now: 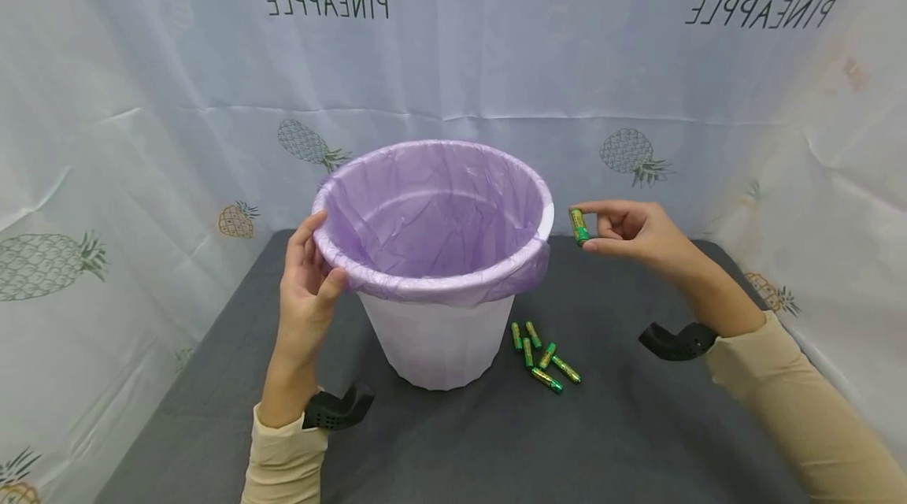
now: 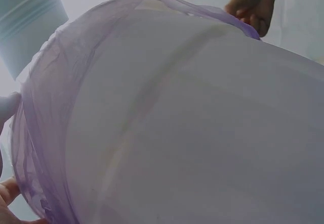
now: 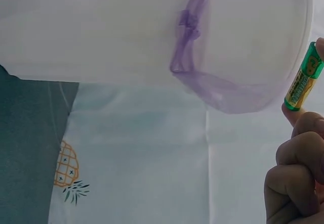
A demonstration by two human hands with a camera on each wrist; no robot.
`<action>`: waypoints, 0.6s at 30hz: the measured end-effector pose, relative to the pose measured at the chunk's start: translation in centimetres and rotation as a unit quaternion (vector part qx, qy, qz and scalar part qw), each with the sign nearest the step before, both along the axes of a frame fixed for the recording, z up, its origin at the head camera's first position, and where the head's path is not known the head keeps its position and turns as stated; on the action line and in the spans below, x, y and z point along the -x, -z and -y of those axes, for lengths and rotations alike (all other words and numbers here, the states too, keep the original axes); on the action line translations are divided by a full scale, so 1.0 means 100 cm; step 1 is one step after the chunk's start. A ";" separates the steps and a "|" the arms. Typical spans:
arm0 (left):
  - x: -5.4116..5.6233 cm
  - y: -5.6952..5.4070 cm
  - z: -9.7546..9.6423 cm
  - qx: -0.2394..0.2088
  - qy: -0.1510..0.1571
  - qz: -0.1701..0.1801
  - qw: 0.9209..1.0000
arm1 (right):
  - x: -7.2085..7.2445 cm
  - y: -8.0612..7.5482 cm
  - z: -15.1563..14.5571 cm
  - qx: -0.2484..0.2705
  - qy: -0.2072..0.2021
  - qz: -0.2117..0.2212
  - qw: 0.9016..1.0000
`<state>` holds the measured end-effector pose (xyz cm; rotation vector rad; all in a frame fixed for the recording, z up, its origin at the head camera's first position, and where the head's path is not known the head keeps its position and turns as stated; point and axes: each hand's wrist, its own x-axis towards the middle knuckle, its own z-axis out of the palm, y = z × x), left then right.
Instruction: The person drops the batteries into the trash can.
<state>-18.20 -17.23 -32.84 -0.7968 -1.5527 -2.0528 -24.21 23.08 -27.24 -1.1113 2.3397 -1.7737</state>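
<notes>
A white trash bin (image 1: 439,339) stands upright on the dark table, lined with a purple trash bag (image 1: 425,228) folded over its rim. My left hand (image 1: 306,291) grips the bin's left rim, thumb outside at the front. To the right of the rim, my right hand (image 1: 641,232) pinches a green and gold battery (image 1: 579,227) by its two ends between thumb and index finger. The right wrist view shows that battery (image 3: 304,77) close beside the bin's rim. Several more such batteries (image 1: 546,379) lie loose on the table at the bin's right foot.
The dark grey table (image 1: 638,441) runs up to a white curtain (image 1: 453,71) printed with pineapples, which hangs behind and along both sides. A black wrist camera mount (image 1: 340,407) sits on my left wrist, another (image 1: 676,341) on my right.
</notes>
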 end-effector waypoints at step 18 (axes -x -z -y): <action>0.000 0.001 -0.001 -0.005 -0.004 0.012 1.000 | 0.004 -0.027 0.027 -0.010 0.035 0.005 0.999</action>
